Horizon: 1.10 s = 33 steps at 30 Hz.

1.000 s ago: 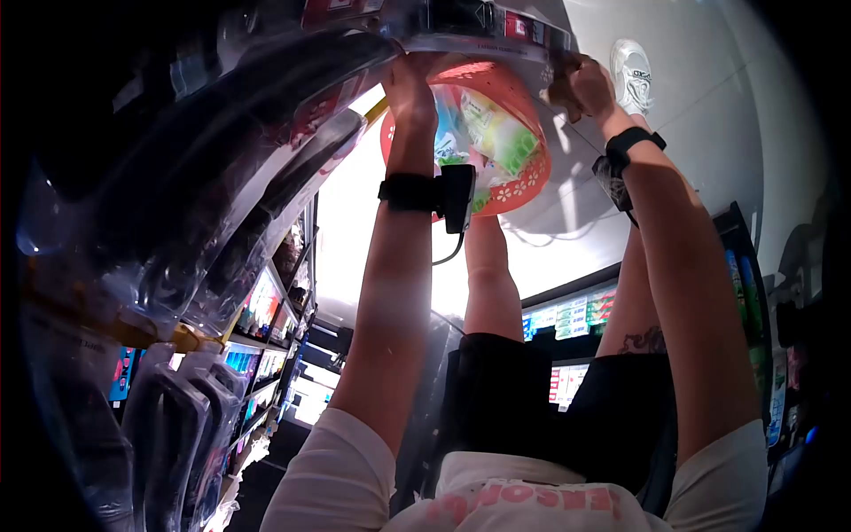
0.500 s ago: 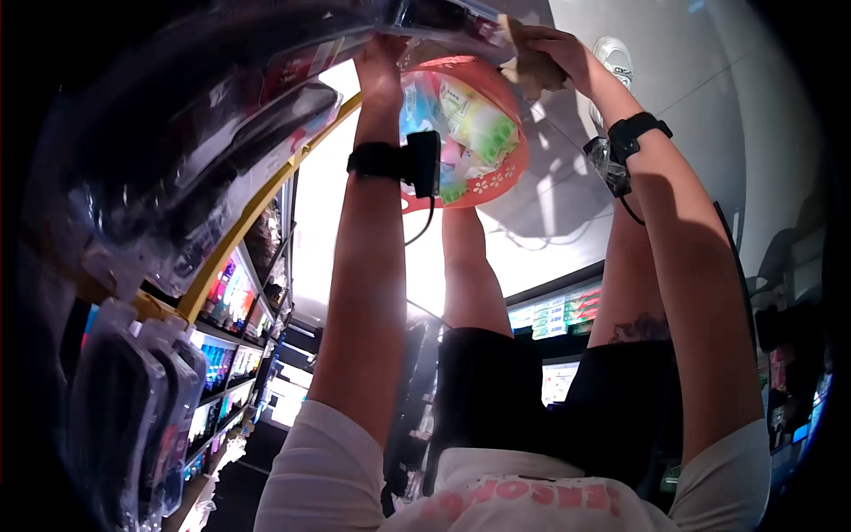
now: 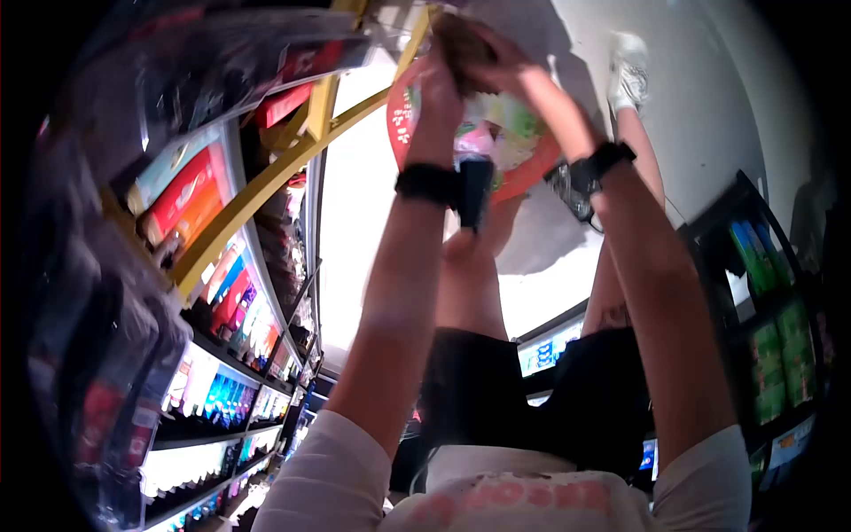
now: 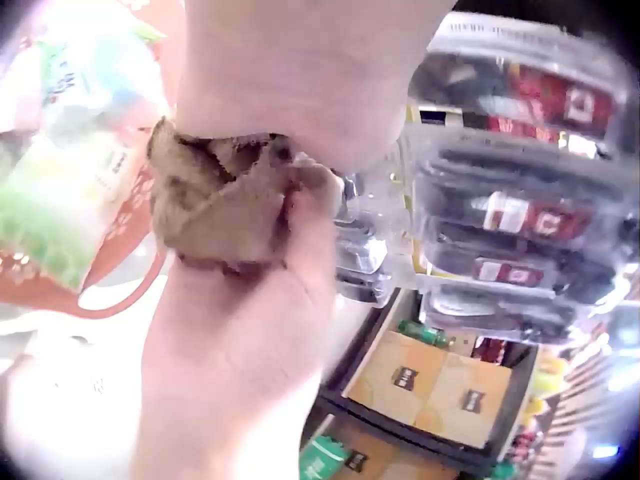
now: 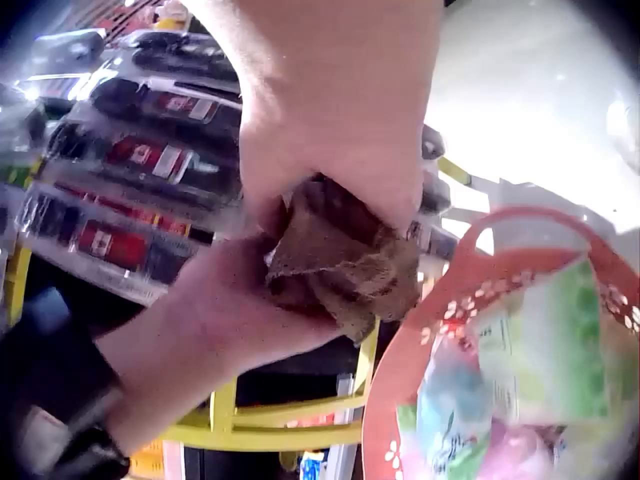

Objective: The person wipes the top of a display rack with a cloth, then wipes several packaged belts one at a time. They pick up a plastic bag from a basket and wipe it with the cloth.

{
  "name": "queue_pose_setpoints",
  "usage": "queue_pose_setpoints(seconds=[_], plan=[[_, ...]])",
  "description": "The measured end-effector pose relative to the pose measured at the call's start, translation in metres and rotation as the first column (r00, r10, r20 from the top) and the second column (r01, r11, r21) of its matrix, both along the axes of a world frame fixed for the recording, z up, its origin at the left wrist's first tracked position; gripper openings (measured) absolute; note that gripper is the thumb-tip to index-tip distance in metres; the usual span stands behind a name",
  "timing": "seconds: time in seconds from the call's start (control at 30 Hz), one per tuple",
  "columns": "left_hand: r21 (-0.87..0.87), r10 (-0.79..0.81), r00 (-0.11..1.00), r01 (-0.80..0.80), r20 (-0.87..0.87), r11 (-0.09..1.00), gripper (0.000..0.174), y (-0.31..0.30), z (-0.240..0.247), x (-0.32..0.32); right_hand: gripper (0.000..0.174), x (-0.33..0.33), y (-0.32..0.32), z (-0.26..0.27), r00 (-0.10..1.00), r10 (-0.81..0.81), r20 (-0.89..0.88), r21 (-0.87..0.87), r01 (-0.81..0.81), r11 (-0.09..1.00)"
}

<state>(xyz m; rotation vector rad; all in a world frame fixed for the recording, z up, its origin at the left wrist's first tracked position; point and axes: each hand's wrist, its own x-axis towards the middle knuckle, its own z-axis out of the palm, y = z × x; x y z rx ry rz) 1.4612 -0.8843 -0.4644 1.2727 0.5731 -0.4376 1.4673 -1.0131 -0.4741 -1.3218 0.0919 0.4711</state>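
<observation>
A crumpled brown cloth (image 3: 461, 53) is between the two hands, which meet above a red-orange basket (image 3: 398, 120). My left hand (image 3: 437, 102) grips the cloth from the left, and my right hand (image 3: 510, 66) holds it from the other side. In the left wrist view, folds of the cloth (image 4: 225, 205) show between my left hand (image 4: 300, 80) and my right hand (image 4: 240, 330). The right wrist view has the cloth (image 5: 340, 265) bunched below my right hand (image 5: 335, 110), with my left hand (image 5: 220, 310) against it. Some fingertips are hidden.
Plastic-wrapped dark packages (image 5: 150, 160) hang beside the hands. A yellow frame (image 3: 257, 195) runs past lit shelves (image 3: 213, 434) at the left. Soft colourful packs (image 5: 545, 350) fill the basket. Green goods (image 3: 780, 355) stand on a rack at the right. A white shoe (image 3: 629, 71) is on the floor.
My right hand has moved left with the cloth to meet my left hand, which was by the hanging packages. The packages now sit farther left in the head view, showing more shelf.
</observation>
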Motion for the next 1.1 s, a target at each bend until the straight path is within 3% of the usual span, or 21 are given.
queue_pose_setpoints(seconds=[0.03, 0.07, 0.1, 0.13, 0.17, 0.2, 0.3, 0.37, 0.4, 0.43, 0.5, 0.57, 0.63, 0.67, 0.73, 0.83, 0.9, 0.97, 1.0, 1.03, 1.1], plan=[[-0.197, 0.127, 0.972, -0.166, -0.199, 0.966, 0.035, -0.016, 0.035, -0.017, 0.045, -0.020, 0.008, 0.013, 0.997, 0.055, 0.050, -0.011, -0.054, 0.998], [-0.230, 0.128, 0.982, -0.158, -0.138, 0.960, 0.037, -0.011, 0.031, -0.044, 0.043, -0.039, 0.019, 0.016, 0.976, 0.041, 0.212, -0.142, -0.011, 0.990], [-0.197, 0.145, 0.937, -0.216, -0.319, 0.956, 0.036, -0.005, 0.047, -0.065, 0.042, -0.064, 0.030, 0.017, 0.932, 0.044, 0.360, -0.261, 0.055, 0.964], [-0.304, 0.194, 0.927, -0.295, -0.321, 0.906, 0.034, 0.005, 0.048, -0.092, 0.042, -0.092, 0.038, 0.020, 0.943, 0.185, 0.278, -0.469, -0.035, 0.883], [-0.454, 0.039, 0.947, -0.189, -0.320, 0.870, 0.033, 0.029, 0.034, -0.128, 0.042, -0.119, 0.041, 0.023, 0.939, 0.302, 0.164, -0.652, -0.126, 0.748], [-0.420, -0.003, 0.949, -0.136, -0.315, 0.897, 0.032, 0.039, 0.030, -0.156, 0.042, -0.137, 0.041, 0.025, 0.938, 0.342, 0.052, -0.581, -0.250, 0.775], [-0.254, 0.167, 0.857, -0.322, -0.488, 0.912, 0.037, 0.033, 0.050, -0.183, 0.042, -0.172, 0.036, 0.017, 0.886, 0.440, -0.148, -0.520, -0.448, 0.727], [-0.017, 0.070, 0.837, -0.094, -0.542, 0.995, 0.036, 0.043, 0.048, -0.203, 0.041, -0.195, 0.028, 0.008, 0.832, 0.489, -0.262, -0.508, -0.550, 0.663], [0.096, -0.066, 0.907, 0.116, -0.415, 0.989, 0.033, 0.051, 0.040, -0.202, 0.039, -0.202, 0.019, 0.001, 0.925, 0.352, -0.141, -0.554, -0.368, 0.747], [0.230, -0.069, 0.946, 0.147, -0.317, 0.962, 0.032, 0.051, 0.031, -0.195, 0.037, -0.207, 0.008, -0.010, 0.982, 0.188, -0.004, -0.580, -0.155, 0.800], [0.584, -0.287, 0.919, 0.393, -0.269, 0.710, 0.049, 0.047, 0.030, -0.163, 0.035, -0.215, -0.016, -0.021, 0.990, 0.128, -0.065, -0.541, -0.142, 0.829], [0.887, -0.540, 0.841, 0.267, -0.024, 0.377, 0.067, 0.041, 0.004, -0.135, 0.037, -0.204, -0.040, 0.008, 0.935, 0.147, -0.322, -0.106, -0.190, 0.976], [0.956, -0.583, 0.783, 0.293, -0.217, 0.037, 0.081, 0.027, -0.015, -0.112, 0.038, -0.218, -0.047, 0.005, 0.940, 0.140, -0.312, -0.119, -0.185, 0.975], [0.956, -0.588, 0.781, 0.290, -0.209, 0.046, 0.081, 0.025, -0.027, -0.105, 0.037, -0.218, -0.051, 0.019, 0.909, 0.123, -0.398, -0.044, -0.153, 0.987], [0.959, -0.659, 0.698, 0.241, -0.280, -0.152, 0.067, 0.025, -0.045, -0.096, 0.036, -0.229, -0.061, 0.019, 0.880, 0.140, -0.454, 0.034, -0.140, 0.990], [0.922, -0.715, 0.630, 0.383, -0.304, -0.055, 0.054, 0.037, -0.073, -0.097, 0.037, -0.231, -0.062, 0.029, 0.897, 0.051, -0.439, -0.082, -0.097, 0.992], [0.971, -0.736, 0.648, 0.234, -0.198, -0.055, 0.042, 0.048, -0.069, -0.101, 0.037, -0.237, -0.060, 0.025, 0.886, 0.042, -0.462, -0.065, -0.081, 0.995], [0.821, -0.530, 0.730, 0.561, -0.431, 0.105, 0.028, 0.054, -0.031, -0.094, 0.037, -0.242, -0.053, 0.021, 0.948, -0.018, -0.318, -0.152, -0.032, 0.988], [0.902, -0.501, 0.808, 0.417, -0.310, 0.115, 0.023, 0.061, -0.026, -0.098, 0.037, -0.242, -0.051, 0.021, 0.948, -0.018, -0.319, -0.143, -0.030, 0.989], [0.968, -0.611, 0.791, 0.176, -0.031, 0.179, 0.015, 0.080, -0.037, -0.107, 0.038, -0.237, -0.047, 0.026, 0.953, -0.065, -0.295, -0.189, 0.008, 0.982], [0.697, -0.343, 0.939, 0.269, -0.034, 0.665, 0.012, 0.082, 0.013, -0.104, 0.039, -0.227, -0.041, 0.043, 0.955, -0.128, -0.269, -0.230, 0.066, 0.971]])
